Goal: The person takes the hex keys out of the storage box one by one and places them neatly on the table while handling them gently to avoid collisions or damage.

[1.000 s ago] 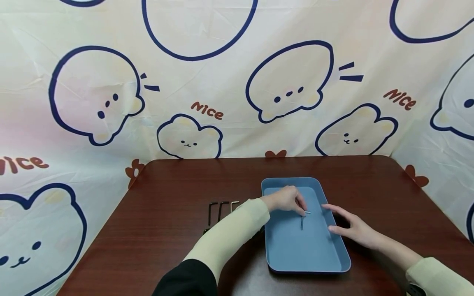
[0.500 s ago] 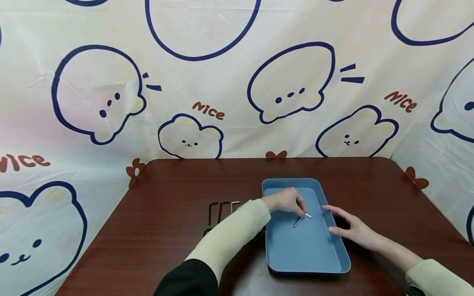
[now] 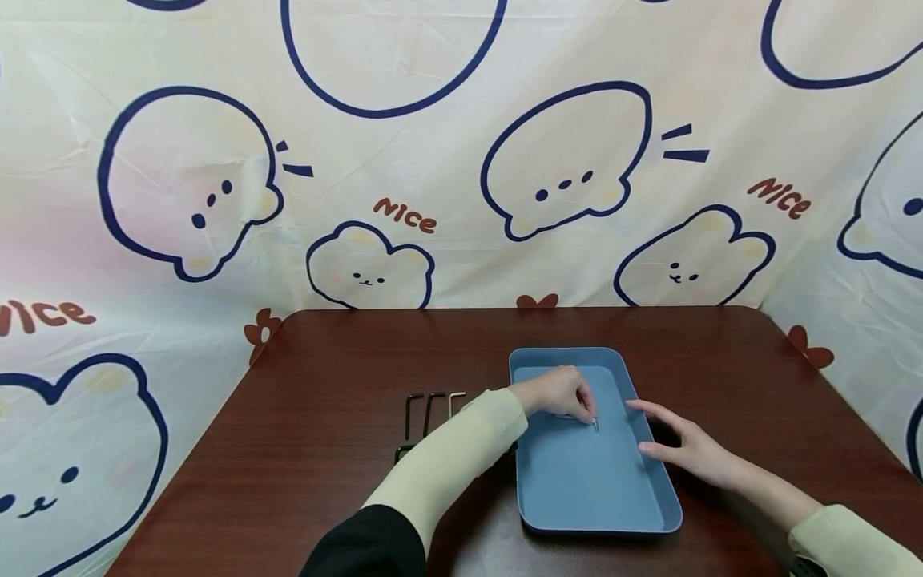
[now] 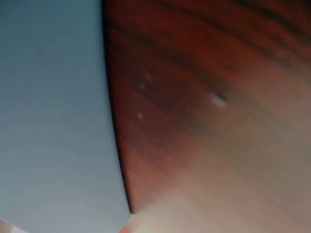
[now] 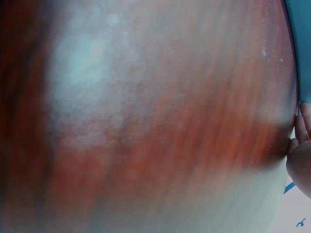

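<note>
My left hand (image 3: 561, 394) is over the middle of the blue tray (image 3: 594, 489), its thumb and fingers pinching a small silver L-shaped hex key (image 3: 596, 425). One end of the key sticks out below the fingertips, and the hand hides much of the rest. At the tray's right side, my right hand (image 3: 685, 442) rests against the rim with fingers extended and thumb apart. In the right wrist view, part of that hand (image 5: 302, 145) shows beside the tray edge (image 5: 303, 53). The left wrist view shows mainly the tray's outer wall (image 4: 53, 116).
Left of the tray, several L-shaped hex keys lie on the brown wooden table (image 3: 303, 449), among them a black one (image 3: 409, 418) and a lighter one (image 3: 452, 402). My left sleeve covers part of that group. A cartoon-print cloth (image 3: 461, 160) hangs behind the table.
The silver hex key has turned in my left fingers: its long arm, which pointed toward me, has swung round to the left. My right hand has stayed at the rim.
</note>
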The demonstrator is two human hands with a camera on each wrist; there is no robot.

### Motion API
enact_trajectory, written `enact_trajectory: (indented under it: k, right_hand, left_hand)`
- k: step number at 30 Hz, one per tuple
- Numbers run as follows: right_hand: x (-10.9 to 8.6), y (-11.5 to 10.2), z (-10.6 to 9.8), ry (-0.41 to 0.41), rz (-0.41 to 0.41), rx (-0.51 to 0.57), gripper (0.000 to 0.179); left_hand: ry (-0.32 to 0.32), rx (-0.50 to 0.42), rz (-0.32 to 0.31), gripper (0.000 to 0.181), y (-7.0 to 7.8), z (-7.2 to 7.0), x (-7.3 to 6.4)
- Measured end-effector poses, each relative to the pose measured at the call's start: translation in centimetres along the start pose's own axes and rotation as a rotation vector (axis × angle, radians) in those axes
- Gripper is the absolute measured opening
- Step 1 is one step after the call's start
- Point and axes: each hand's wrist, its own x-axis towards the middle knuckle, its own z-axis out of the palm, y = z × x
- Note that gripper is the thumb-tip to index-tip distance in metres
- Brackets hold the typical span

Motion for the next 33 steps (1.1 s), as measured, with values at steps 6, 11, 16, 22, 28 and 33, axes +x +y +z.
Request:
enact_trajectory:
  k: [6, 11, 16, 22, 28, 33]
  right_hand:
    - [0.0, 0.0, 0.0, 0.001, 0.000, -0.010, 0.058]
    - [0.0, 0.0, -0.1, -0.012, 0.013, 0.007, 0.058]
    - [-0.1, 0.1, 0.0, -0.008, 0.015, 0.006, 0.059]
    - [-0.1, 0.1, 0.0, -0.007, 0.015, 0.003, 0.058]
    - [-0.1, 0.0, 0.0, -0.004, 0.010, 0.003, 0.058]
    - [-0.1, 0.0, -0.1, 0.002, 0.014, -0.010, 0.058]
  left_hand:
    - [-0.027, 0.064, 0.035, 0.015, 0.0, 0.1, 0.3]
    - [-0.027, 0.045, 0.045, 0.016, -0.1, 0.0, 0.3]
    - [-0.006, -0.016, 0.041, 0.010, -0.2, 0.0, 0.2]
    - [-0.011, -0.084, 0.044, 0.004, -0.1, -0.3, 0.0]
    - [-0.010, -0.104, 0.068, 0.009, -0.1, -0.8, -0.3]
    - [0.005, -0.126, 0.086, 0.008, 0.2, -1.2, -0.6]
